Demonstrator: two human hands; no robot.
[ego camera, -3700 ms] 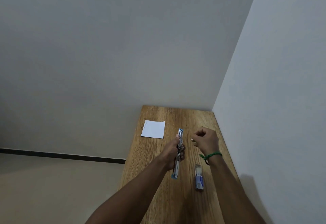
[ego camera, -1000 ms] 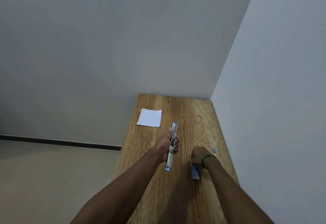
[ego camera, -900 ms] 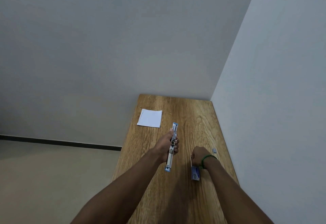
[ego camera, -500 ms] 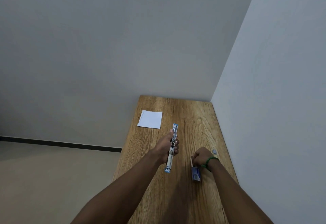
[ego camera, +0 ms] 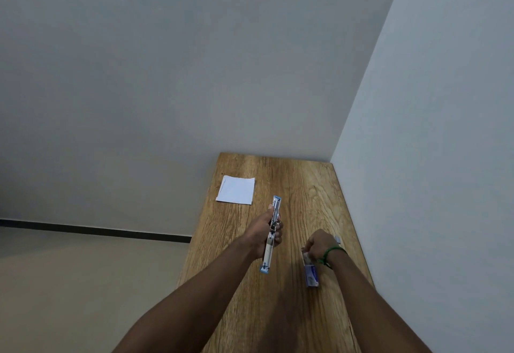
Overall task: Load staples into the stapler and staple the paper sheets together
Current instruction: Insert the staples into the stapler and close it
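Observation:
My left hand [ego camera: 264,234] grips a blue and silver stapler [ego camera: 271,238], swung open into one long strip and held over the middle of the wooden table [ego camera: 306,185]. To its right, a small blue and white staple box [ego camera: 311,276] lies on the table. My right hand [ego camera: 319,242], with a green band on its wrist, is curled over the box's far end. Its fingertips are hidden, so whether they pinch staples cannot be told. Folded white paper sheets [ego camera: 236,193] lie flat at the far left of the table.
A tiny grey piece [ego camera: 338,239] lies on the table just right of my right hand, close to the table's right edge. White walls stand along the table's far and right sides. The table's left edge drops to a beige floor.
My right hand came down from beside the stapler to the staple box and stays curled there. The tiny grey piece now lies on the table. The left hand has kept the stapler still.

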